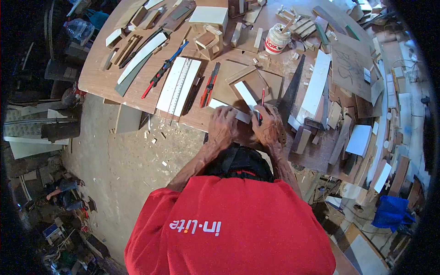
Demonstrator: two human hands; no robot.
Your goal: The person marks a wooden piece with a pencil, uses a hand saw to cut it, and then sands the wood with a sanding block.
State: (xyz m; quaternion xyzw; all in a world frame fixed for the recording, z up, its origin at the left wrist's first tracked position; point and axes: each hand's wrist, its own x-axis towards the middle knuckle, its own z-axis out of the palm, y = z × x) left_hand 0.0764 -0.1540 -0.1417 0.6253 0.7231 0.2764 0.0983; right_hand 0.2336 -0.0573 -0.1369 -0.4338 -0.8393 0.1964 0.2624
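My left hand rests with curled fingers on a narrow white-faced wood strip, pressing it near the table's front edge. My right hand is closed around a red pencil that stands nearly upright. Its tip is hidden by the hand. A second white strip slants up from between the hands, lying against a small wooden frame on a brown board. Just right of my right hand lies a dark saw blade. A red utility knife is left of the frame.
A metal ruler lies on a white board at left, beside a red-blue tool. A white tub stands at the back. A cardboard sheet and several wood offcuts crowd the right. The table edge drops to the floor.
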